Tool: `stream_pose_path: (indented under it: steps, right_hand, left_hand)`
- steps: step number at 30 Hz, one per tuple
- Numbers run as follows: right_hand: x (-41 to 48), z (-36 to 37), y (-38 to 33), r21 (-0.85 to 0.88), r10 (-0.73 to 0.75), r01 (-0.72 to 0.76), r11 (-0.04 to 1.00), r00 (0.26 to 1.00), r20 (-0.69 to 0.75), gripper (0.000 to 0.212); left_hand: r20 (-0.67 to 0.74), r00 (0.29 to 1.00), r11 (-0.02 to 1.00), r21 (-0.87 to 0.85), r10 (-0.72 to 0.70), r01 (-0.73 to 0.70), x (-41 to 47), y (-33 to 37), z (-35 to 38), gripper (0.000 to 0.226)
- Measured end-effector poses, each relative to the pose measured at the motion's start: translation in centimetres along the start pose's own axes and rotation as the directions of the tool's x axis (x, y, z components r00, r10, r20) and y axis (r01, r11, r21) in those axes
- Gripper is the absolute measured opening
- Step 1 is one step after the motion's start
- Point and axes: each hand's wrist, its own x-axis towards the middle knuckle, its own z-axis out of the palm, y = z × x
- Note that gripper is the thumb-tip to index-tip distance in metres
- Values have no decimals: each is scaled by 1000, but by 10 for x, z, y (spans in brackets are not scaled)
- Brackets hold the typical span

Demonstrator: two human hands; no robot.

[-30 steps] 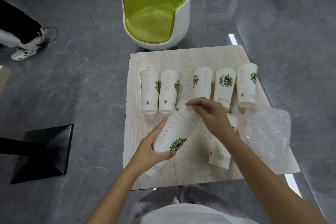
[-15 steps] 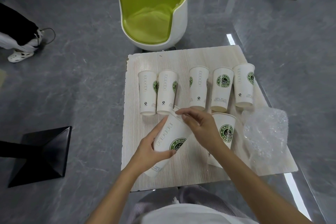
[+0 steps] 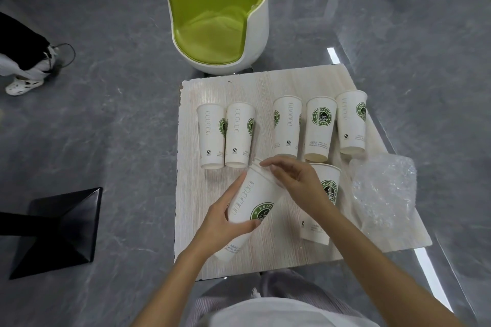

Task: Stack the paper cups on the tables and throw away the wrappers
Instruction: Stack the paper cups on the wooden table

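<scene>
My left hand (image 3: pixel 223 220) has fingers and thumb wrapped round the tilted paper cup (image 3: pixel 249 202), held low over the counter (image 3: pixel 265 82). At that cup's mouth my right hand (image 3: pixel 295 180) has bent fingers touching the rim; I cannot tell whether they pinch a nested cup. I judge one cup is being seated. Just right of the held cup stands a single cup (image 3: pixel 328 188), further right the crumpled wrapper (image 3: pixel 382 194), and beyond it a row of five cups (image 3: pixel 288 127). Next: press home, then fetch another.

We've got a plain white top (image 3: pixel 287 313) at the bottom edge, pale grey pinstriped trousers (image 3: pixel 225 297) just beyond it, forearms (image 3: pixel 372 268) bare.
</scene>
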Motion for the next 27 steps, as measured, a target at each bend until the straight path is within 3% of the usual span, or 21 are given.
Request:
stream_pose_path:
  steps: [9,21,27]
  right_hand:
    - [11,-43,20,32,72,-69,997,992,-104,17]
    - [22,-95,52,-225,171,-221,949,960,-222,13]
    - [28,-100,64,-377,252,-283,882,959,-131,14]
  left_hand:
    - [17,1000,1000,-28,-5,5,5,-2,4,94]
    - [68,998,1000,-19,-20,22,19,-1,16,94]
    - [74,997,999,-23,-26,28,22,0,19,94]
